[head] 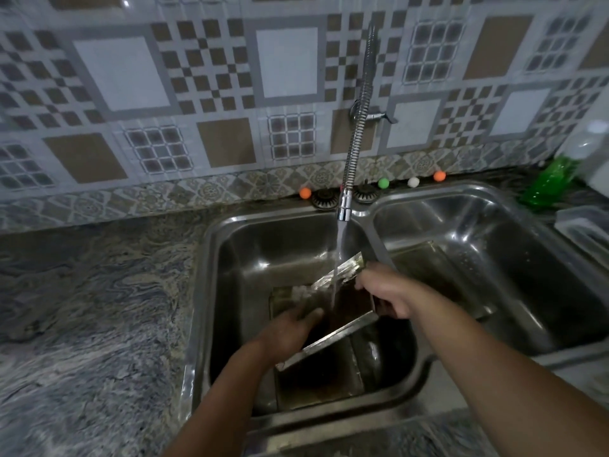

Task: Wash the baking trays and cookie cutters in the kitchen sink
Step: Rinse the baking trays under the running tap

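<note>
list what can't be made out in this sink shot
- Cookie cutters: none can be told apart, head view; the left basin is dark and the tray and arms cover much of it.
- Left hand fingers: tips lie on the dark tray, blurred.
- Right hand fingers: partly hidden behind the tray rim.
- Green bottle: blurred, label unreadable.
- Container: cut off by the right edge.
</note>
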